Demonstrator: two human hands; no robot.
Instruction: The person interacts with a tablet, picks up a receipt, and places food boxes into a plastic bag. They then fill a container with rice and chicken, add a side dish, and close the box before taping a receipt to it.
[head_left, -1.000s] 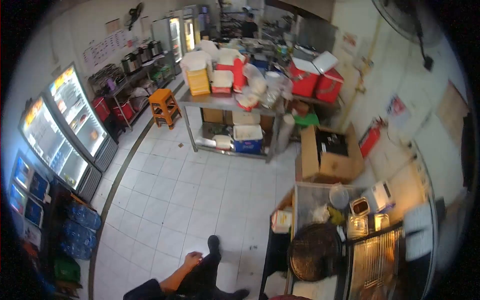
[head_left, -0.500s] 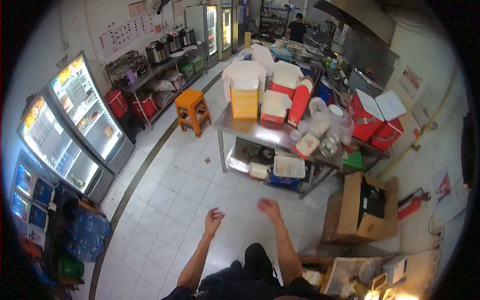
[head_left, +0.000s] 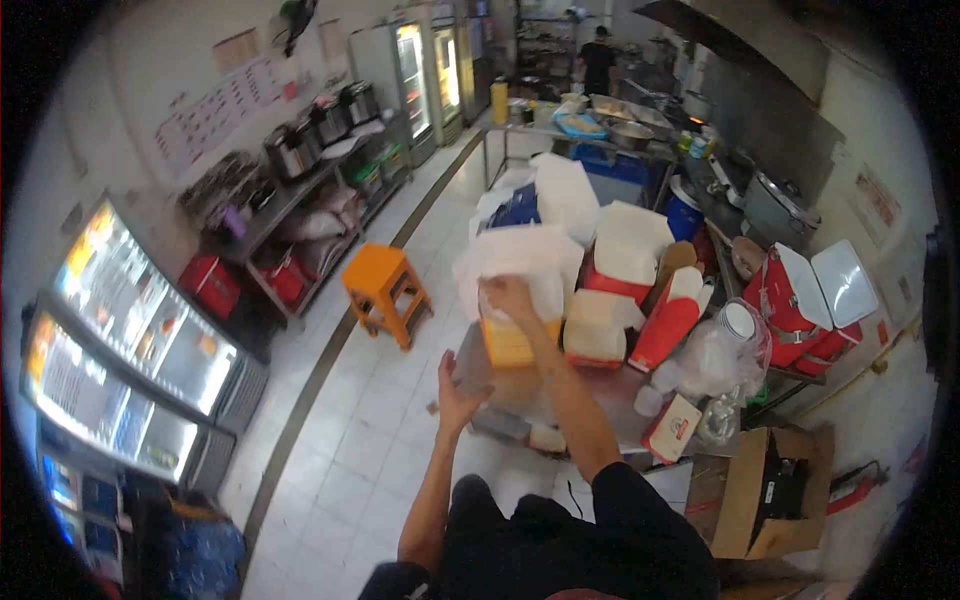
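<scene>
Head view: R hand (head_left: 508, 298), approx. mid-frame, is at the open white top of the stack of yellow boxes (head_left: 505, 345). Fingers look bent inward over the near wall; can't tell if they grip the card or just touch it, as the back of the hand hides the tips. L hand (head_left: 462, 395), a bit lower & left, has fingers spread, nothing in it; it's just below-left of the stack, apparently apart from it.

Step in hand, my read: R hand reaching to the stack's top. To do it well: light pinch on one rim only, as the card looks thin & prob. dents; L hand best brought flat to the stack's side for support, esp. as the boxes look nested & may cling. Keep R elbow & forearm clear of the red box (head_left: 595, 345) just right of the stack.

Position of stack: on the metal surface (head_left: 630, 400), near its left edge, directly under R hand, up & right of L hand. White open boxes (head_left: 565, 195) lie beyond, upper centre. Tall red box (head_left: 665, 320) leans further right; small red box w/ logo (head_left: 672, 430) is lower right, nr. the plastic bag (head_left: 710, 360). Orange stool (head_left: 382, 285) is on the floor, left of centre; co-worker (head_left: 599, 65) at top of frame, well apart.
</scene>
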